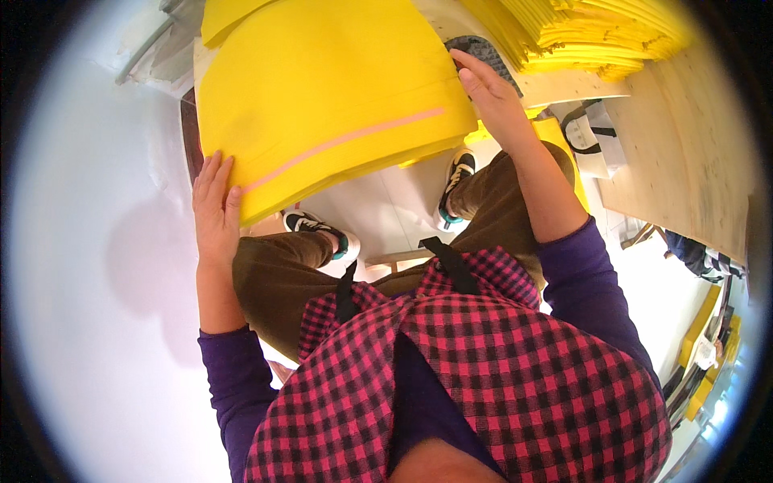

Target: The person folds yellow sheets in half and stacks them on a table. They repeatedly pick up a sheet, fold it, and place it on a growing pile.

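Observation:
A stack of yellow sheets (338, 88) lies flat on the surface in front of me, with a pink strip (346, 143) running along its near side. Several layers show at the near edge. My left hand (216, 205) rests against the stack's left corner, fingers stretched out and the thumb apart. Along the right edge lies my right hand (498, 105), its fingers extended and touching the side of the sheets. Beside those fingers, partly covered by them, is a dark grey patterned pad (483, 58); its kind I cannot make out.
More yellow sheets (580, 36) are piled at the far right on a wooden surface. A wooden board (676, 153) stands on the right, with a white and black bag (586, 141) near it. A white wall (88, 266) runs along the left. My legs and shoes (463, 177) are below the stack.

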Action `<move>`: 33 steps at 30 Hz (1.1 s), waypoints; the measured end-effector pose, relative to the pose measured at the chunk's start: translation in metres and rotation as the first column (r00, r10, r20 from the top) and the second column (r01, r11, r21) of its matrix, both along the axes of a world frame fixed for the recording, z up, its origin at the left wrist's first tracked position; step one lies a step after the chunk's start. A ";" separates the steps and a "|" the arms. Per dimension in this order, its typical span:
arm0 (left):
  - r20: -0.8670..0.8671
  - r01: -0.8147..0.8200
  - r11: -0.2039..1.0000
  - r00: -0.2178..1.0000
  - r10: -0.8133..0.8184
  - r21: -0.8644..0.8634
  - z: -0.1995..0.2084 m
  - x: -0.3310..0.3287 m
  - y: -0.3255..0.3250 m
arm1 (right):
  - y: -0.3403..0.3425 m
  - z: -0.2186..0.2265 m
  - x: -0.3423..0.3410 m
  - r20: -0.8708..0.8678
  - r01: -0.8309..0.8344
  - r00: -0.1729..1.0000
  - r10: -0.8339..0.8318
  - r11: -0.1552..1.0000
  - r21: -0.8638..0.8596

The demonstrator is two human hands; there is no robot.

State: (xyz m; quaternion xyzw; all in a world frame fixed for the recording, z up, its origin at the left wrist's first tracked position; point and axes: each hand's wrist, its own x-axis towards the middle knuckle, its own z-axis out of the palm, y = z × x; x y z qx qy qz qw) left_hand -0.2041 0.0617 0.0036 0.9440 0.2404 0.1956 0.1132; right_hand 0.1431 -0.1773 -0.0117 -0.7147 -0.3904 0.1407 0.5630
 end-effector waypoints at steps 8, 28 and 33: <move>0.013 -0.006 1.000 1.000 0.006 -0.018 -0.001 -0.001 0.002 | -0.006 -0.004 -0.008 0.135 -0.031 0.990 0.033 0.999 -0.013; 0.194 0.225 0.966 0.961 -0.199 -0.126 0.050 0.073 -0.031 | -0.024 -0.028 -0.011 -0.405 0.029 0.913 0.048 0.983 0.182; 0.185 0.417 0.892 0.904 -0.387 -0.174 0.050 0.125 -0.039 | -0.025 -0.032 -0.013 -0.420 0.006 0.905 0.061 0.988 0.156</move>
